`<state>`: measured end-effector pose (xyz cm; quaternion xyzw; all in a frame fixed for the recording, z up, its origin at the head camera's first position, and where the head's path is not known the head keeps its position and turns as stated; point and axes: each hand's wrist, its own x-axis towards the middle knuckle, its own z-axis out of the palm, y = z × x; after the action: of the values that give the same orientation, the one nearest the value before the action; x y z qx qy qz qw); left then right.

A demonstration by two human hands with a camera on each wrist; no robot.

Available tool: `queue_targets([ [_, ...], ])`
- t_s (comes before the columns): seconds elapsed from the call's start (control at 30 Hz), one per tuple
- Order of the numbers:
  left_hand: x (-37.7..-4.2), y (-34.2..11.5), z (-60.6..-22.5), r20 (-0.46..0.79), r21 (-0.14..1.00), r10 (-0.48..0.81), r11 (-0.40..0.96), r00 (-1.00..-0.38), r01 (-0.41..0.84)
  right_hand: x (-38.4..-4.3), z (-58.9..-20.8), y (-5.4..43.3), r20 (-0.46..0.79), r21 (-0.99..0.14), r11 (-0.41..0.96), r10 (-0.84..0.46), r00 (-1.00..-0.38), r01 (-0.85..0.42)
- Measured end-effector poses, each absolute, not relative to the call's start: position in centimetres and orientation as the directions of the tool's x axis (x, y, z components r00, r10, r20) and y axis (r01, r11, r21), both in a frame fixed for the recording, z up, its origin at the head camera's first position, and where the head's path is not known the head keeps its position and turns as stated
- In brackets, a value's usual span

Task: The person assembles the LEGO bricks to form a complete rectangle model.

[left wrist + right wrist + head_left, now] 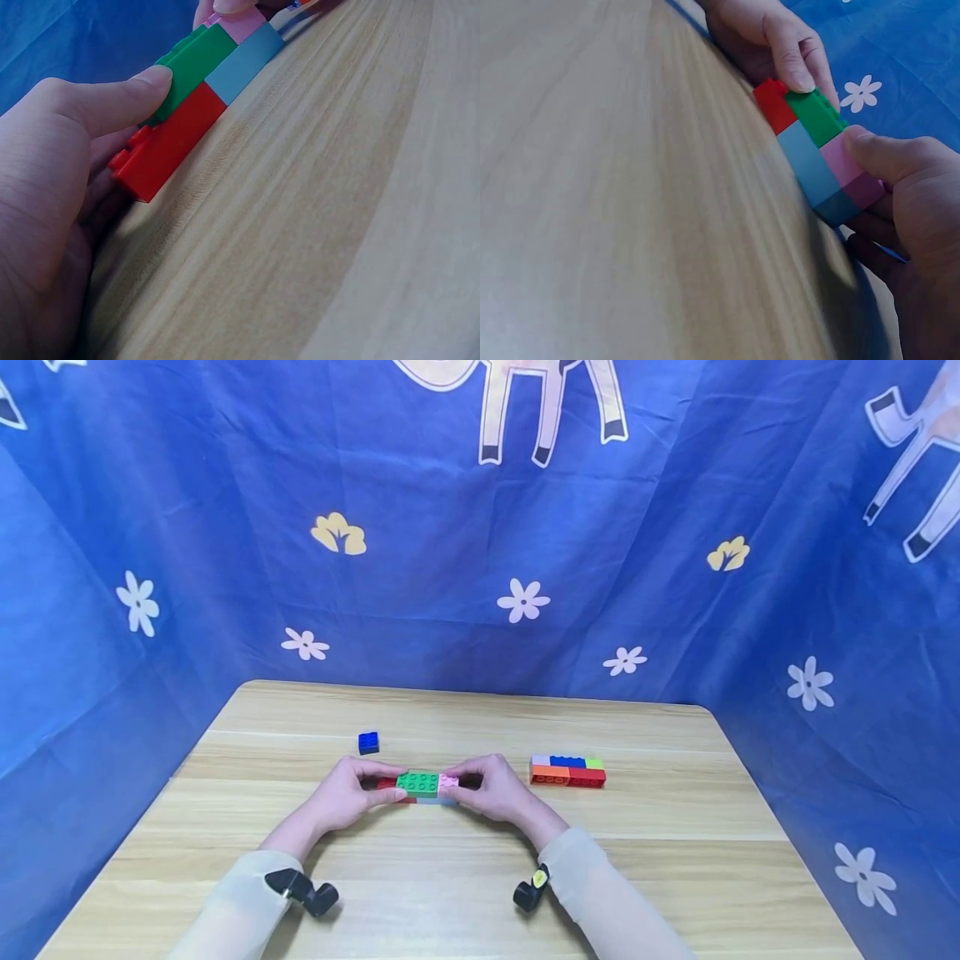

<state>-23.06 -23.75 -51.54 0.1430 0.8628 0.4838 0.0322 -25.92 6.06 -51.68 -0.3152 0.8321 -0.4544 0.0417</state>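
A green brick (pixel 417 786) and a pink brick (pixel 448 780) sit side by side as the upper layer of a small block. Beneath them lie a red brick (pixel 171 146) and a light blue brick (pixel 808 163). My left hand (pixel 348 795) pinches the green brick's left end between thumb and fingers; some red studs show beside that end in the left wrist view. On the other side, my right hand (pixel 495 789) pinches the pink brick, its thumb on the near face. Fingers behind the block are partly hidden.
A lone dark blue brick (pixel 368 742) lies on the wooden table (pixel 450 885), beyond the left hand. To the right of the right hand is a second two-layer block (pixel 567 774) in several colours. A blue patterned curtain (pixel 420 610) surrounds the table's back and sides.
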Motion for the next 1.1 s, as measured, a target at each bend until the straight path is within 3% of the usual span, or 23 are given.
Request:
queue_targets([
  [0.43,-22.9,-23.7,-51.4,0.089,0.842,0.280,0.492,-0.956,0.222,-26.4,-51.6,6.0,0.198,-0.809,0.363,-0.572,-0.796,-0.462],
  [1.1,-23.2,-23.7,-51.0,0.072,0.845,0.309,0.487,-0.948,0.222,-26.5,-50.9,6.0,0.116,-0.788,0.431,-0.597,-0.794,-0.439],
])
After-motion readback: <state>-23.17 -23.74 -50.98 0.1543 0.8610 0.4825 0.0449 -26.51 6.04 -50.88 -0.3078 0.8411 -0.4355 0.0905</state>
